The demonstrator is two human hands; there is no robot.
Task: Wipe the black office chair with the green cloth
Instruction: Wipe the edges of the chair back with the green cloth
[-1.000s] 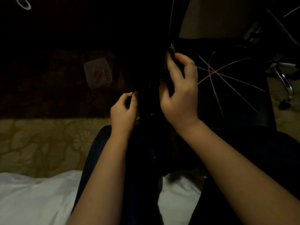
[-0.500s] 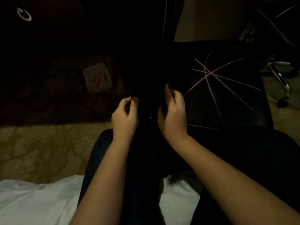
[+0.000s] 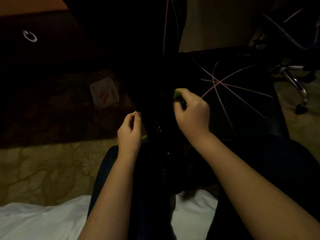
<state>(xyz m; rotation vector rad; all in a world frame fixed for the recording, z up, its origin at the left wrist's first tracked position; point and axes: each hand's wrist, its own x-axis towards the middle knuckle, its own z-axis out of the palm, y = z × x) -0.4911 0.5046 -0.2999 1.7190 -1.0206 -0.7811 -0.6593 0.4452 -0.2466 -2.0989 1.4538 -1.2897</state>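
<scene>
Far left there's a metal ring (image 3: 29, 36) on some dark furniture, then a clear packet (image 3: 104, 94) lying on the carpet (image 3: 57, 116). Your left hand (image 3: 129, 134) has its fingers curled, thumb and forefinger pinching a dark edge of the black office chair (image 3: 242, 110). Just right of that edge, your right hand (image 3: 192, 113) is bunched around the green cloth (image 3: 177, 95), with only a bit poking past your fingertips, right up at the chair's upright part. It's too dark to tell if it's touching. Chrome legs (image 3: 294, 80) of another chair are far right.
</scene>
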